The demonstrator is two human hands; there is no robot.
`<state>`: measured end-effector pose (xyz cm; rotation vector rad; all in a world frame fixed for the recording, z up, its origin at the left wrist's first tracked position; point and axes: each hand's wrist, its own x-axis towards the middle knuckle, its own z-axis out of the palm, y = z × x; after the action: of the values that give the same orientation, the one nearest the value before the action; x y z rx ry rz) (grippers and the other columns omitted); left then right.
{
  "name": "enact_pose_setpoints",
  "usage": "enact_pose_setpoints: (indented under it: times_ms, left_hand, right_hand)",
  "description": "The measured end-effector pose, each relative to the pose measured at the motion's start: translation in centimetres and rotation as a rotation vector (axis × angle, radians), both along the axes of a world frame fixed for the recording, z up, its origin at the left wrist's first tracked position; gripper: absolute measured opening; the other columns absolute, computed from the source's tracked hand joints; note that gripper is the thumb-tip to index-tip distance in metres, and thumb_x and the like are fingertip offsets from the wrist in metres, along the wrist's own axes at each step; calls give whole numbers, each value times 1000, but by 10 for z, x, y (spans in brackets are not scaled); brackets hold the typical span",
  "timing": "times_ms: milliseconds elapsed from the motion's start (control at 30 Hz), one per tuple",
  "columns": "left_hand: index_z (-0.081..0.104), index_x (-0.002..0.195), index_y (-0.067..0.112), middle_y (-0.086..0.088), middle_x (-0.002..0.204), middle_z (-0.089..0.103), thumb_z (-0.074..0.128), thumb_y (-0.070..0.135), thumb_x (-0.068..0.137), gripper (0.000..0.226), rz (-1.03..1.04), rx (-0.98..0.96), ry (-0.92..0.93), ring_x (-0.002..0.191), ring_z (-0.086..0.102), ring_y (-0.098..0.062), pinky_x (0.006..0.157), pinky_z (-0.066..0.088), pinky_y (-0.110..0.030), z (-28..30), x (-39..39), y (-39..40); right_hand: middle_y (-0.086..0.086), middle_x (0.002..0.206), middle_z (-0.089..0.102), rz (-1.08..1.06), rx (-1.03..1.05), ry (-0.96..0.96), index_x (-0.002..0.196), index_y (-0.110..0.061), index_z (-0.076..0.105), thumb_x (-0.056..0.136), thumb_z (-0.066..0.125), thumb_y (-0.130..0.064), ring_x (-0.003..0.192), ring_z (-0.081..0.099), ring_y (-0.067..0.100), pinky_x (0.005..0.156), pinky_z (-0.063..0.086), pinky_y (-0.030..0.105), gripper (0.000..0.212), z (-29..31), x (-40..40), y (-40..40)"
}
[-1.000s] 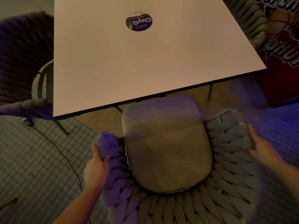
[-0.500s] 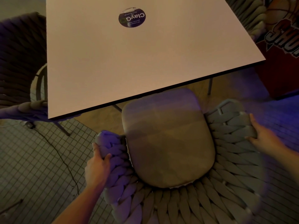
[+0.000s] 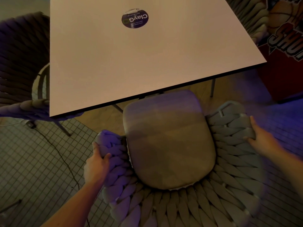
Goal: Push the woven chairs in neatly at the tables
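A grey woven chair [image 3: 232,182] with a tan seat cushion [image 3: 168,141] stands right below me, facing a pale square table [image 3: 131,63]. The cushion's front edge reaches the table's near edge. My left hand [image 3: 96,164] grips the chair's left woven arm. My right hand [image 3: 260,140] grips the right woven arm near its front end. The chair sits a little right of the table's middle.
A dark woven chair [image 3: 21,63] is tucked at the table's left side. Another woven chair [image 3: 249,18] shows at the top right beside a red cabinet with lettering [image 3: 287,51]. A round sticker [image 3: 134,18] lies on the tabletop. A cable [image 3: 65,161] runs over the tiled floor at left.
The chair has slid forward toward the table, so the cushion's front now meets the table edge. Both hands keep their hold on the arms.
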<state>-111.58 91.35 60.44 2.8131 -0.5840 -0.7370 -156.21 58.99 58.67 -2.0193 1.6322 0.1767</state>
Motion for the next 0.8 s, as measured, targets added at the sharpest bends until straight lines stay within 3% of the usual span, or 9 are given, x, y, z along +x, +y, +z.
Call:
enact_pose_setpoints:
  times_ms: [533, 700, 800]
  left_hand:
    - [9, 153, 22, -26, 110, 67, 52, 42, 90, 79, -37, 51, -24, 96, 64, -45, 72, 47, -43, -6, 6, 6]
    - [14, 152, 19, -27, 127, 54, 53, 44, 88, 79, -44, 80, -5, 115, 52, -47, 85, 45, -52, -3, 7, 3]
    - [24, 149, 15, -24, 135, 45, 55, 44, 87, 75, -161, 117, -129, 122, 41, -48, 93, 40, -57, 4, 6, 5]
  right_hand:
    - [29, 136, 49, -57, 36, 0, 151, -24, -3, 86, 63, -14, 117, 53, 43, 94, 45, 48, 94, 1, 4, 9]
    - [28, 147, 30, -237, 78, 115, 152, -20, -4, 85, 63, -28, 121, 47, 47, 93, 42, 48, 95, 6, 29, 27]
    - [23, 154, 23, -284, -85, 202, 152, -15, 10, 86, 60, -37, 133, 33, 45, 105, 32, 53, 86, 16, 41, 58]
